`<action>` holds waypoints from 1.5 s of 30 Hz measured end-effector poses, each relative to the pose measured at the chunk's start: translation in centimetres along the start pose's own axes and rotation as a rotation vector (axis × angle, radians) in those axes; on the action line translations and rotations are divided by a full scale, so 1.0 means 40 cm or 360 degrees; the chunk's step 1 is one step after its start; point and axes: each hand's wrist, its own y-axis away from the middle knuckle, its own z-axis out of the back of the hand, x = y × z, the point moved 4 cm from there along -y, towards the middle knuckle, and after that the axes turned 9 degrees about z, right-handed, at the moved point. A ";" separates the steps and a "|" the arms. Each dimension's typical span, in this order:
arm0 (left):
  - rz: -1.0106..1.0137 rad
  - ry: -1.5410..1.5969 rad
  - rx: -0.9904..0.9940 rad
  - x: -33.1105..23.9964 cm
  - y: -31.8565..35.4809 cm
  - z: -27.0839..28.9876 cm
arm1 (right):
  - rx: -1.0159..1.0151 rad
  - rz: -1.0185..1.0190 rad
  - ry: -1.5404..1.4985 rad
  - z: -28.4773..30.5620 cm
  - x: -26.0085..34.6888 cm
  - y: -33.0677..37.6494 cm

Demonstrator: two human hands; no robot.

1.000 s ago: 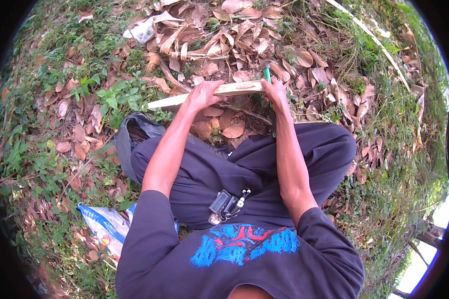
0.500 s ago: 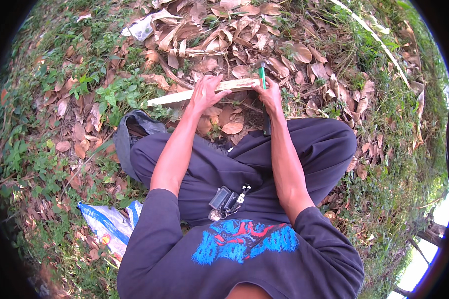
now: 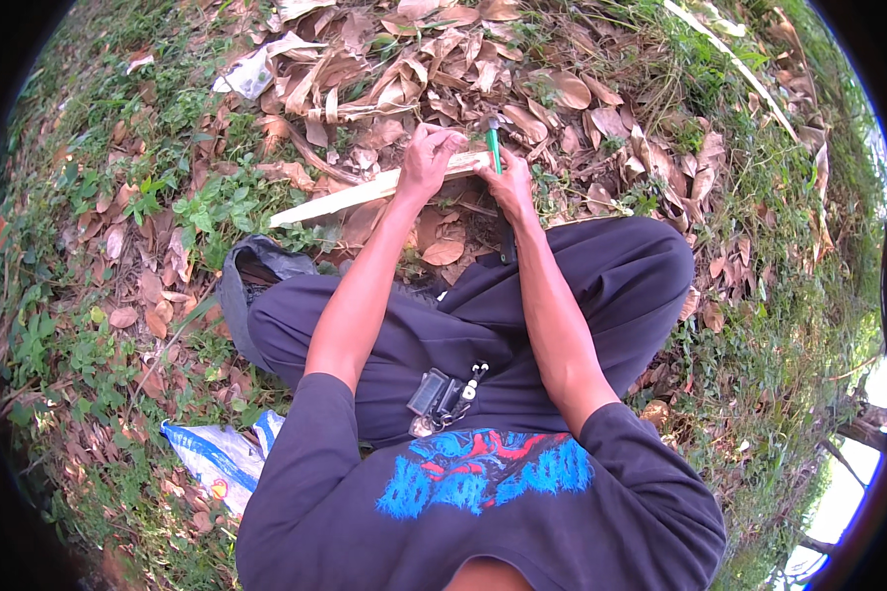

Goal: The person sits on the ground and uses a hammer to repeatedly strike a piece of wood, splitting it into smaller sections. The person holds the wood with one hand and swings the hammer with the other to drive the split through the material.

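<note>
Materials: a long strip of pale wood (image 3: pixel 340 201) is seen, narrowed to a point at its left end and of a lighter, raw look along its face. A slender tool (image 3: pixel 494 146) is set nearly upright across the right end of the strip; a smooth green section, a greyish upper tip and a dark lower part are noted. Its kind cannot be made out.

Surroundings: the strip is held above ground covered with dry, curled brown leaves (image 3: pixel 443 252) and low green plants (image 3: pixel 207 209). A crumpled whitish scrap (image 3: pixel 249 74) is lodged by the leaf heap, and a long pale stalk (image 3: pixel 734 64) is laid at the upper right. A white and blue plastic bag (image 3: pixel 217 455) is partly covered by the left sleeve. On the lap, dark trousers (image 3: pixel 621 271) are topped by a small beaded cluster (image 3: pixel 445 399). Part of the strip is hidden behind the left hand, and the tool's middle behind the right.

Hands: the two are held apart. The left hand (image 3: pixel 426 165) is bent over the strip, fingers partly curled toward the thumb; whether anything is gripped cannot be told. The right hand (image 3: pixel 509 187) is closed around the tool, its thumb side at the strip's right end.
</note>
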 end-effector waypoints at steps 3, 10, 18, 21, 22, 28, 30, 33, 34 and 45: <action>0.0296 0.0299 0.0256 0.027 -0.014 -0.059 | -0.0032 0.0002 0.0050 0.005 -0.032 -0.010; 0.0355 0.0239 0.0181 0.049 -0.002 -0.101 | -0.0235 0.0118 0.0112 -0.005 -0.027 0.009; 0.0070 -0.0015 0.0038 0.007 0.009 -0.105 | -0.0230 0.0008 0.0111 0.009 0.014 0.022; 0.0122 -0.0001 0.0193 0.013 0.011 -0.107 | -0.0243 -0.0013 0.0119 0.006 0.011 0.020; 0.0086 0.0024 0.0163 0.001 0.011 -0.105 | -0.0238 -0.0025 0.0113 0.006 0.003 0.012; 0.0046 0.0090 0.0152 -0.009 0.015 -0.104 | -0.0219 -0.0120 -0.0040 -0.002 -0.040 0.008; 0.0030 0.0062 0.0159 -0.004 0.014 -0.102 | -0.0231 -0.0086 -0.0005 -0.007 -0.043 0.006; 0.0076 0.0026 0.0188 0.004 0.023 -0.103 | -0.0246 -0.0059 0.0029 -0.009 -0.048 0.011; 0.0087 0.0006 0.0186 -0.006 0.022 -0.101 | -0.0302 -0.0026 0.0064 -0.010 -0.053 0.010; -0.0262 -0.0247 0.0079 -0.007 0.056 -0.128 | -0.0207 -0.0112 0.0073 0.001 -0.048 0.025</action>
